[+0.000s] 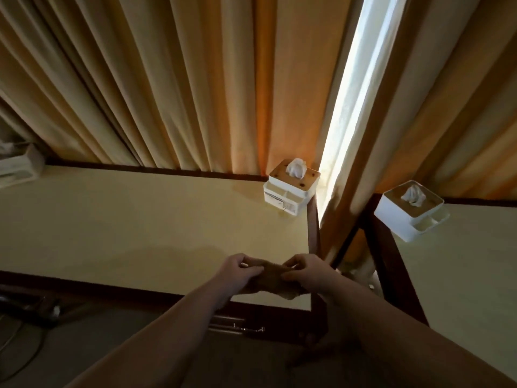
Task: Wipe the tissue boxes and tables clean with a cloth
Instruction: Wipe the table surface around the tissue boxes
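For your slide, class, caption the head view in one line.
Both hands, left and right, grip a brown cloth over a table holding a tissue box.

**Two pale tables, dark wood edging**

The nearer table (126, 219) carries a white tissue box (291, 186) at its 1 o'clock corner, against the curtains. A second table (461, 275) stands at 3 o'clock, apart across a narrow gap, with another tissue box (411, 210) on its 11 o'clock corner.
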`<state>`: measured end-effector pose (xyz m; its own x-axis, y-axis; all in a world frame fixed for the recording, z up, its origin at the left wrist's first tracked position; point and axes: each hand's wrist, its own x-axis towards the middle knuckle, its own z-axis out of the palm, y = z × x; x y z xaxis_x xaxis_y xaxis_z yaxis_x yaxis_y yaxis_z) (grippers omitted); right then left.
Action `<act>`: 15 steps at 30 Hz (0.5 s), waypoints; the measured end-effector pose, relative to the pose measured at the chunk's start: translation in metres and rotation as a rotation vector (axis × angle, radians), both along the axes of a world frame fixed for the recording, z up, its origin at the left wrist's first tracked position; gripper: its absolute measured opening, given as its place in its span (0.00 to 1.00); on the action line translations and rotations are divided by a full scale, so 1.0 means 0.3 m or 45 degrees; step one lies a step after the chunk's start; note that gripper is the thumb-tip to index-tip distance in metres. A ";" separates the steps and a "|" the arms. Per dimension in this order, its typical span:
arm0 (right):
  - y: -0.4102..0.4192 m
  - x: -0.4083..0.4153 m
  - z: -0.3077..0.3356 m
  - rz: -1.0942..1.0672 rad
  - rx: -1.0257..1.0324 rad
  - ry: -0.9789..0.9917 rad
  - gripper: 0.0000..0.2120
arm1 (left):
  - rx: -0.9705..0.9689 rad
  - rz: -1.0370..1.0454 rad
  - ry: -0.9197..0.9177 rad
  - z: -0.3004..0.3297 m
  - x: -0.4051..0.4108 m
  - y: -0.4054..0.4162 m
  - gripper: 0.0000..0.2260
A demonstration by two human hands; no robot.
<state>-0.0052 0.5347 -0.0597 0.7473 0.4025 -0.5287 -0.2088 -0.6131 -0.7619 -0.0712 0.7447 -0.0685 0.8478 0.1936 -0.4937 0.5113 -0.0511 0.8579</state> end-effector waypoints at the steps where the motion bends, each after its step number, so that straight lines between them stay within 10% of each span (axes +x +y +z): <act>1: 0.031 0.001 -0.011 -0.073 0.019 0.008 0.11 | 0.012 -0.013 0.029 -0.013 0.014 0.034 0.08; 15: 0.125 0.142 -0.199 -0.315 -0.231 -0.310 0.24 | 0.597 -0.369 0.036 -0.159 0.226 0.224 0.24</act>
